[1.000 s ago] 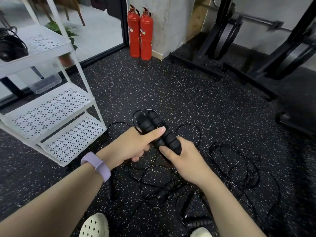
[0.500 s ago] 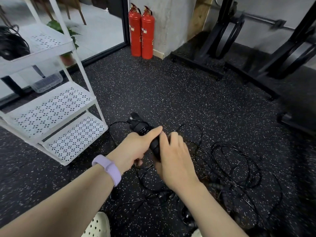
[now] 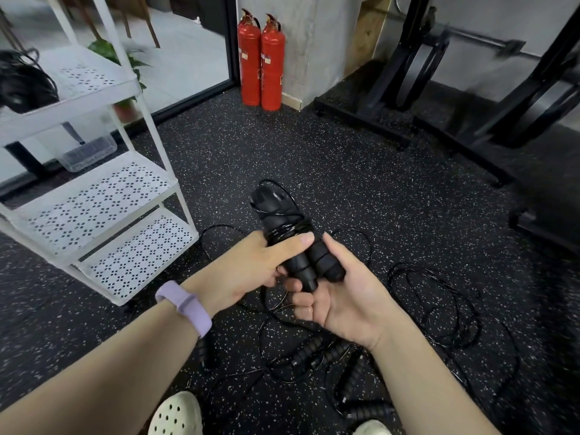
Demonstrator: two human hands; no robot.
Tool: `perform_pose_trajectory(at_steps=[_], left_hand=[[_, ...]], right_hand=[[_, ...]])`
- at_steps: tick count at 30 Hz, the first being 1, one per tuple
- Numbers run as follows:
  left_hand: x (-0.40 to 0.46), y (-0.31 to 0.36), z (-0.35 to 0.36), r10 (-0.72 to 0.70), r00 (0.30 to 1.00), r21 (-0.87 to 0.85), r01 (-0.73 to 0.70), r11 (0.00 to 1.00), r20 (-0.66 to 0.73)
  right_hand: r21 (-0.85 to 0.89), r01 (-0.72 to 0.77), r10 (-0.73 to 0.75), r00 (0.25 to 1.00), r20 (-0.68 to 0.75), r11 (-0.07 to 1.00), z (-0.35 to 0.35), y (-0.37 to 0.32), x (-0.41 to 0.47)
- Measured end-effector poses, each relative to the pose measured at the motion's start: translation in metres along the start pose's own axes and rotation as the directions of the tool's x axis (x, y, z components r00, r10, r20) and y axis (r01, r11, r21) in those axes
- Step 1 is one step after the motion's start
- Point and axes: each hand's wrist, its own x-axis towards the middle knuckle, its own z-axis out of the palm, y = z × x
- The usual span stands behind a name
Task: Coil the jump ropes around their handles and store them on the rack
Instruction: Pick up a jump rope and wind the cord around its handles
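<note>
Two handles (image 3: 301, 246) bundled, thin cord (image 3: 287, 229) half wound.
Left hand (image 3: 251, 266) clamps the light foam grips; right hand (image 3: 342, 296) cradles their ends; springy cord likely wants steady tension.

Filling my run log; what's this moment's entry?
left hand: holds paired handles | right hand: winding rope | rack: beside

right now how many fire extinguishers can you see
2. One red fire extinguisher stands against the concrete pillar beside the glass door; the second extinguisher stands touching its right side. None looks hidden.
</note>
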Motion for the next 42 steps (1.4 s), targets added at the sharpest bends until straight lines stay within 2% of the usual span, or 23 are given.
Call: perform_pose_trajectory(at_steps=[2, 4, 6, 8, 9, 11, 14, 16, 18, 19, 20, 22, 24, 25, 26, 29, 32, 34, 38, 42], left_hand=[[0.001, 0.001, -0.004, 0.021, 0.999, 0.073, -0.018, 0.997, -0.034], [0.001, 0.000, -0.008, 0.006, 0.996, 0.245, 0.015, 0.969, -0.084], [0.001, -0.001, -0.010, -0.076, 0.988, 0.367, 0.121, 0.922, -0.134], [0.002, -0.002, -0.010, -0.124, 0.979, 0.365, 0.176, 0.914, -0.161], [0.002, 0.000, -0.009, -0.134, 0.977, 0.340, 0.185, 0.922, -0.168], [0.002, 0.002, -0.006, -0.159, 0.973, 0.250, 0.198, 0.948, -0.166], [0.002, 0.002, -0.001, -0.200, 0.971, 0.114, 0.215, 0.970, -0.129], [0.002, 0.001, 0.000, -0.215, 0.967, 0.037, 0.222, 0.974, -0.135], [0.001, 0.001, -0.001, -0.217, 0.968, -0.038, 0.213, 0.976, -0.126], [0.001, 0.001, -0.002, -0.208, 0.972, -0.059, 0.203, 0.977, -0.106], [0.000, 0.001, -0.005, -0.192, 0.978, -0.064, 0.187, 0.980, -0.082], [-0.003, 0.002, -0.012, -0.145, 0.989, -0.055, 0.143, 0.988, -0.023], [-0.004, 0.003, -0.017, -0.096, 0.993, -0.064, 0.101, 0.993, 0.064], [-0.005, 0.003, -0.018, -0.071, 0.992, -0.078, 0.079, 0.994, 0.104], [-0.005, 0.004, -0.019, -0.040, 0.990, -0.096, 0.054, 0.994, 0.136], [-0.005, 0.005, -0.018, 0.030, 0.980, -0.128, -0.004, 0.992, 0.198], [-0.006, 0.005, -0.017, 0.057, 0.974, -0.145, -0.025, 0.989, 0.220], [-0.005, 0.007, -0.015, 0.044, 0.981, -0.154, -0.015, 0.988, 0.187], [-0.001, 0.003, -0.013, -0.100, 0.994, -0.114, 0.103, 0.988, 0.031], [-0.002, -0.001, -0.012, -0.187, 0.982, -0.044, 0.186, 0.982, -0.034]], right_hand=[[-0.064, 0.075, -0.077, 0.997, -0.022, 0.995, 0.000, 0.000, 0.001], [-0.175, 0.156, -0.180, 0.975, -0.128, 0.972, -0.001, 0.000, 0.001], [-0.323, 0.191, -0.289, 0.913, -0.287, 0.927, -0.003, -0.001, -0.001], [-0.514, 0.170, -0.399, 0.837, -0.375, 0.841, -0.003, -0.001, -0.003], [-0.636, 0.126, -0.462, 0.793, -0.397, 0.762, -0.002, 0.000, -0.003], [-0.853, 0.003, -0.599, 0.713, -0.364, 0.522, -0.001, 0.005, -0.003], [-0.972, -0.176, -0.718, 0.656, -0.234, 0.156, 0.003, 0.019, 0.003], [-0.973, -0.231, -0.772, 0.618, -0.150, 0.005, 0.007, 0.027, 0.008], [-0.974, -0.223, -0.800, 0.592, -0.098, -0.046, 0.009, 0.031, 0.011], [-0.980, -0.200, -0.798, 0.593, -0.108, -0.016, 0.008, 0.030, 0.011], [-0.985, -0.158, -0.785, 0.602, -0.149, 0.066, 0.008, 0.028, 0.011], [-0.932, -0.014, -0.703, 0.652, -0.284, 0.362, 0.007, 0.019, 0.007], [-0.659, 0.150, -0.496, 0.782, -0.377, 0.737, 0.008, 0.009, 0.003], [-0.476, 0.162, -0.364, 0.855, -0.369, 0.864, 0.009, 0.005, 0.000], [-0.322, 0.129, -0.241, 0.910, -0.337, 0.938, 0.009, 0.001, -0.003], [-0.103, -0.001, -0.019, 0.981, -0.194, 0.995, 0.005, -0.004, -0.006], [0.003, 0.008, -0.008, 0.996, -0.094, 1.000, 0.003, -0.005, -0.005], [0.009, 0.046, -0.045, 0.996, -0.080, 0.999, 0.001, -0.005, -0.002], [-0.110, 0.149, -0.166, 0.971, -0.171, 0.983, -0.003, -0.001, 0.003], [-0.422, 0.181, -0.349, 0.864, -0.363, 0.888, -0.006, 0.000, 0.002]])
